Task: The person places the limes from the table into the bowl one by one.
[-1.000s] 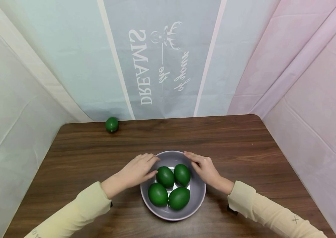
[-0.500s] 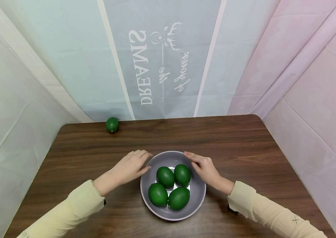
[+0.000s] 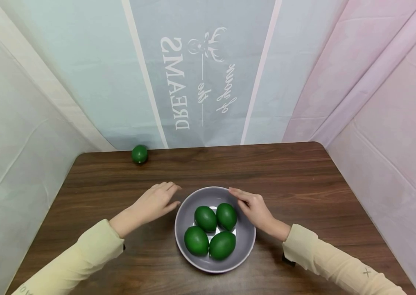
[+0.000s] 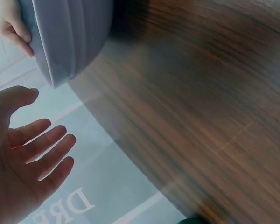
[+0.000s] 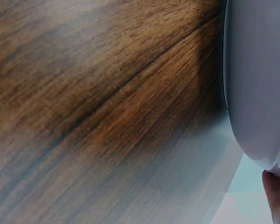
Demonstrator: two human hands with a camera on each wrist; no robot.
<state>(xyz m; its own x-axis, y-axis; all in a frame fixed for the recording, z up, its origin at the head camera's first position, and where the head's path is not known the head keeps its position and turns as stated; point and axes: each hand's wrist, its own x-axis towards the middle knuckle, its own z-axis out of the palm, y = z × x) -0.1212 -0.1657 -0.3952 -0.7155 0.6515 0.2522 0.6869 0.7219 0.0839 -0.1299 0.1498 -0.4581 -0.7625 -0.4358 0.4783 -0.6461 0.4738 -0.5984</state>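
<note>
A grey round bowl (image 3: 243, 246) stands on the wooden table, with several dark green, lime-like fruits (image 3: 222, 245) inside it. My right hand (image 3: 256, 211) holds the bowl at its far right rim. Its thumb lies over the inner wall, and in the right wrist view fingers (image 5: 273, 193) touch the outside. Left of the bowl, my left hand (image 3: 152, 203) is in the air a short gap from the rim. In the left wrist view its fingers (image 4: 49, 142) are spread and relaxed with nothing in them.
One more green fruit (image 3: 139, 154) lies at the far left edge of the wooden table (image 3: 289, 172). A printed cloth (image 3: 208, 82) hangs behind the table, and pale fabric walls (image 3: 385, 135) close in both sides.
My left hand has drawn away from the bowl's left rim, out to the left and slightly farther back. My right hand, the bowl and the fruits have stayed in place.
</note>
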